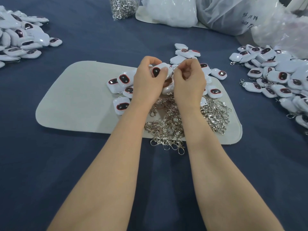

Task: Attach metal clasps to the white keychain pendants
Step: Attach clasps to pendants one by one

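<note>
My left hand [148,80] grips a white pendant [160,70] with a dark red-rimmed oval window, held above the grey felt mat [75,97]. Right beside it, my right hand [189,82] pinches a small metal clasp [175,68] against the pendant's right end; most of the clasp is hidden by my fingers. Loose white pendants [124,80] lie on the mat around and behind both hands. A heap of silver metal clasps [173,124] covers the mat's near right part, under my wrists.
A pile of white pendants [21,40] sits far left on the blue cloth, and another pile with clasps on them [275,77] lies at the right. A clear bag of clasps [123,7] and white plastic bags [216,12] stand at the back.
</note>
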Demonstrator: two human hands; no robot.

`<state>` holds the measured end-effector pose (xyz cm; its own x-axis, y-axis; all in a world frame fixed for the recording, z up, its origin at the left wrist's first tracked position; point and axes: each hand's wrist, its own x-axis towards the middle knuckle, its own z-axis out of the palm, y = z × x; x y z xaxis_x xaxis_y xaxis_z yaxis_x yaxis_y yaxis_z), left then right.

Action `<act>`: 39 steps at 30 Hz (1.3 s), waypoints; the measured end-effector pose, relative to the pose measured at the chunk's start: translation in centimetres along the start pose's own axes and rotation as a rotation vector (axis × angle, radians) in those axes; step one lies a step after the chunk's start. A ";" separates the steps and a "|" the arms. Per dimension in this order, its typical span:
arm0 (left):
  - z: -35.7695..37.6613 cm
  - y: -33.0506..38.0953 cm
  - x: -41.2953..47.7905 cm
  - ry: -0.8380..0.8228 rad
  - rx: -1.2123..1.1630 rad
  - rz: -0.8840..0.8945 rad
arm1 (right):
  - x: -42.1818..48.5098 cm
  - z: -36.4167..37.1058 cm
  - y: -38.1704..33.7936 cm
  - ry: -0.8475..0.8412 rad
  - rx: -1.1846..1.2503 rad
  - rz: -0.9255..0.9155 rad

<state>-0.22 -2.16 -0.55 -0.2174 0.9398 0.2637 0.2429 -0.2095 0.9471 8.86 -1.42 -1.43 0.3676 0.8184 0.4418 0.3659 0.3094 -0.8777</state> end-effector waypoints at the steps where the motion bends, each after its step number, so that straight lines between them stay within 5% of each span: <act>1: 0.0 0.0 0.0 -0.004 -0.001 0.002 | 0.0 0.0 0.1 0.007 -0.003 0.006; 25: -0.2 0.0 0.1 0.030 0.015 -0.008 | -0.2 0.4 0.5 -0.068 -0.211 -0.189; 39: 0.2 -0.5 0.0 0.053 0.107 0.079 | -0.5 0.4 0.3 -0.128 -0.224 -0.137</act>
<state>-0.16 -1.97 -1.09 -0.2425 0.9053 0.3489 0.3600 -0.2500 0.8989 8.47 -1.56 -1.98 0.1962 0.8352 0.5137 0.5896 0.3181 -0.7424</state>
